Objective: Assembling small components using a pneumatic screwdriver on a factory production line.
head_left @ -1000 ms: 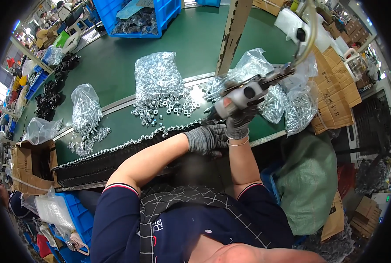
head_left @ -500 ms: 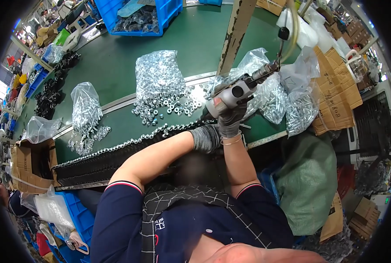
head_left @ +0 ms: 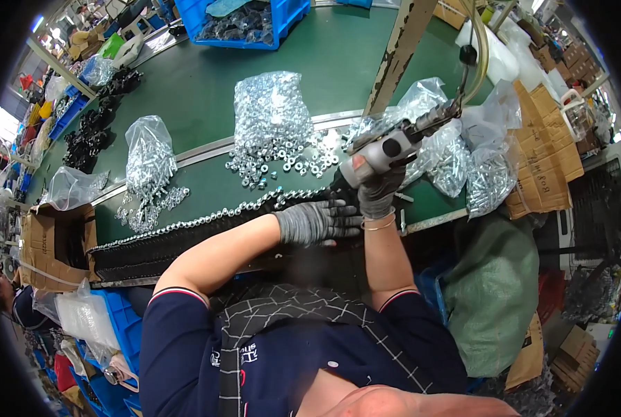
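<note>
1. Green tabletop (head_left: 199,104) stretches across our workplace, with a blue crate (head_left: 293,21) at its far side and a worn metal post (head_left: 401,55) rising beyond the tool.
2. Our right hand (head_left: 380,196), in a grey glove, has its fingers wrapped around the grip of a silver power tool (head_left: 381,154), which sits above the right end of a row of nuts (head_left: 206,218).
3. That row runs along the top of the black parts (head_left: 161,249) lined up at our edge of the table.
4. Our left hand (head_left: 309,224), also gloved, has its fingers stretched out toward the right wrist, over the black parts, grasping nothing that we can see.
5. The tool's dark tip is blurred, so we cannot tell whether it touches a nut.
6. Before us lie a bag of nuts (head_left: 270,104), loose nuts spilling from it, and a bag of bolts (head_left: 149,156) further left.
</note>
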Motion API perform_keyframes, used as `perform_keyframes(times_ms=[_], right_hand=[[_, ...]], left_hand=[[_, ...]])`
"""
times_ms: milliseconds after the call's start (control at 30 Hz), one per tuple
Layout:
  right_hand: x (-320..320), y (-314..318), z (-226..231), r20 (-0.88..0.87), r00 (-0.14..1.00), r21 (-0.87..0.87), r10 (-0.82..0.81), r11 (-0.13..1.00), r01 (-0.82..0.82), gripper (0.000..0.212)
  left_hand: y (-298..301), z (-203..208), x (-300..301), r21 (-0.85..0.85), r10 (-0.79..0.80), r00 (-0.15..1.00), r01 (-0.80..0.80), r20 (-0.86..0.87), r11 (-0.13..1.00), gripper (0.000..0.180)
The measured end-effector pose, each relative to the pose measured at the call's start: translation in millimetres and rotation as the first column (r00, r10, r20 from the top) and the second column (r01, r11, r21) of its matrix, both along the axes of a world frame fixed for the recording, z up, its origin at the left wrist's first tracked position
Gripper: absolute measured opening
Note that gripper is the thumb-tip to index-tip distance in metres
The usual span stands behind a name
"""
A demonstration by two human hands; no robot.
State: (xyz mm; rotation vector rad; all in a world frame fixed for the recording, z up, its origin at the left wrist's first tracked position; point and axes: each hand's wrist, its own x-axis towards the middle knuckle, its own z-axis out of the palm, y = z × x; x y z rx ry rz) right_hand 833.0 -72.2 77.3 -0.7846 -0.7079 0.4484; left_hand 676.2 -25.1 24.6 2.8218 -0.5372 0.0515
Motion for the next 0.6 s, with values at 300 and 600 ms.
perform_keyframes(times_ms=[300, 600], right_hand=[[-11, 4, 20, -0.377, 0.847, 0.224, 0.375, 0.924, -0.309, 0.060], [-16, -6, 28, -0.034, 0.989, -0.030, 0.142, 0.989, -0.143, 0.062]], left_hand=[[8, -10, 3, 0.000, -0.024, 1.000, 0.024, 0.010, 1.000, 0.056], [2, -9, 4, 0.025, -0.020, 0.999, 0.019, 0.033, 1.000, 0.054]])
